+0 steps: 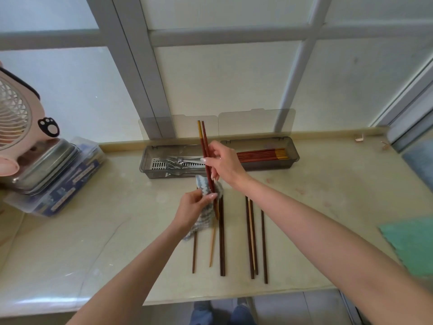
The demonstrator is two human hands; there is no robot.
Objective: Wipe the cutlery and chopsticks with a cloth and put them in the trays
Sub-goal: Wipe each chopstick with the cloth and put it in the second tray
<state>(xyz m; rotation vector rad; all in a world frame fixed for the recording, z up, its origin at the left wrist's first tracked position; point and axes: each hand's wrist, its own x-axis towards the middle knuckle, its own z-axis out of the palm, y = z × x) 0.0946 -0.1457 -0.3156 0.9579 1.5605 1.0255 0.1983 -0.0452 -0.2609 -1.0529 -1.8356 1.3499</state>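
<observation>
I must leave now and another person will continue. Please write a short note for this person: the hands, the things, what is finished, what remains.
Right hand: pinches a pair of red chopsticks, held nearly upright.
Left hand: holds the striped cloth wrapped round their lower ends.
Done: forks lie in the left tray; stored chopsticks lie in the right tray.
Left: finish wiping this pair and put it in the right tray, then wipe the loose chopsticks lying on the counter.

Tabletop (304,207): smooth, faintly glossy stone. Chopsticks (221,242): matt dark wood. Cloth (206,219): nubby woven. Trays (150,168): smoky translucent plastic; forks (178,161) shiny metal.
</observation>
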